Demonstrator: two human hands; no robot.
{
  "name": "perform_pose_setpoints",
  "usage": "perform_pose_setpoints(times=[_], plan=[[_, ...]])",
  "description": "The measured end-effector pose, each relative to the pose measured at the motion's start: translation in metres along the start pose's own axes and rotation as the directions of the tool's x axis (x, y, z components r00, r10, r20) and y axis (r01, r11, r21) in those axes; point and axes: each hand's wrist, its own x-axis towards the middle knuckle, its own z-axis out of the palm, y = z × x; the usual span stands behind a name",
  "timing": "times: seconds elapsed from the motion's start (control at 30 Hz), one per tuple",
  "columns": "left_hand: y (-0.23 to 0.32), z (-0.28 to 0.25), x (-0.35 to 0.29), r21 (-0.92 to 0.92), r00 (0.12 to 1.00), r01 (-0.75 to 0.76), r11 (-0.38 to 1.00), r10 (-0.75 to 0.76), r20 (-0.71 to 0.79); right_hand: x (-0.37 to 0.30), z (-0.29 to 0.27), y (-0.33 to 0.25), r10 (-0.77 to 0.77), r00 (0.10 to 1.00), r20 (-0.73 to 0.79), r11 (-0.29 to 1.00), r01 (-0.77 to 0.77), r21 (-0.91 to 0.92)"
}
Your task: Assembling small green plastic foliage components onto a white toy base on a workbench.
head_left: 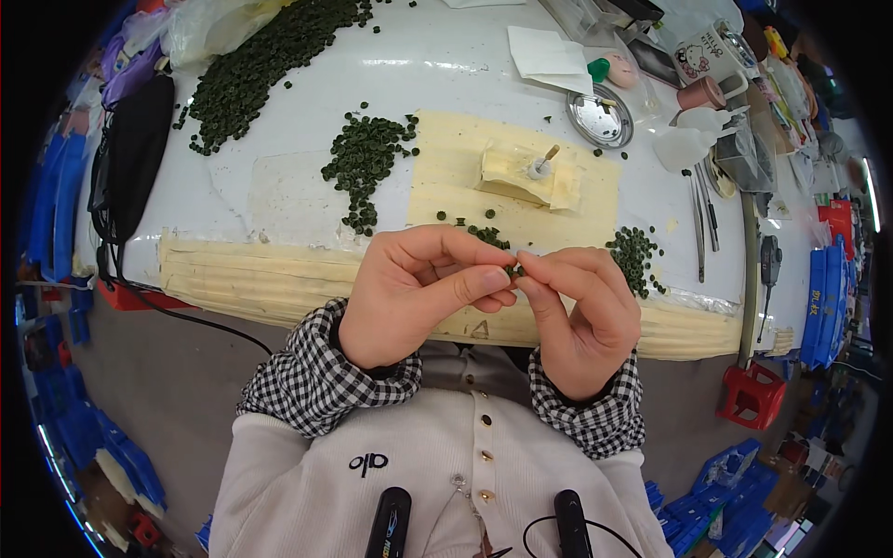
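Close together over the table's front edge, my left hand (414,288) and my right hand (579,312) pinch a small dark green part (514,271) between thumbs and fingertips. The fingers cover most of it, so its shape is hard to make out. Just beyond my hands, several small round green pieces (490,235) lie on a yellow taped mat (446,158). On that mat stands a tape-wrapped block (516,179) with a thin brown-tipped stick (551,153) rising from a white base.
Green pieces form a big heap (270,60) at the far left, a middle pile (366,163) and a small pile (634,259) at right. Tweezers (699,223), a round metal dish (600,116), a white squeeze bottle (684,144) and a mug (707,58) stand right. A black pouch (135,167) lies left.
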Motion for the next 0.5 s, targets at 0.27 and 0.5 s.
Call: perform_pose_setpoints(times=[0.27, 0.5], plan=[[-0.0033, 0.0000, -0.0016, 0.007, 1.000, -0.008, 1.000, 0.008, -0.014, -0.0026, 0.0023, 0.0000, -0.019, 1.000, 0.009, 1.000, 0.019, -0.003], [-0.0051, 0.0003, -0.0005, 0.003, 0.996, -0.089, 0.996, 0.089, -0.022, -0.0044, 0.0067, 0.0008, -0.135, 0.991, -0.013, 0.987, 0.133, -0.085]])
